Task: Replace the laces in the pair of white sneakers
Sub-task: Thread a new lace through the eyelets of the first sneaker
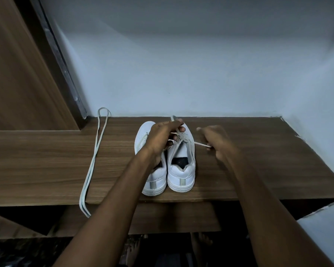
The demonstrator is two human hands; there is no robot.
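Note:
Two white sneakers stand side by side on a brown wooden shelf (46, 160), heels toward me. My left hand (162, 137) hovers over the left sneaker (154, 180) and pinches one end of the lace above the right sneaker (181, 170). My right hand (216, 139) sits to the right of that shoe and grips the lace's other end (201, 144), drawn taut from the eyelets. A loose pale lace (93, 160) lies doubled on the shelf at the left, its ends hanging over the front edge.
A pale wall rises behind the shelf and on its right side. A wooden panel (17, 74) stands at the left. Below the shelf's front edge lie a lower wooden board and a dark floor with bare feet.

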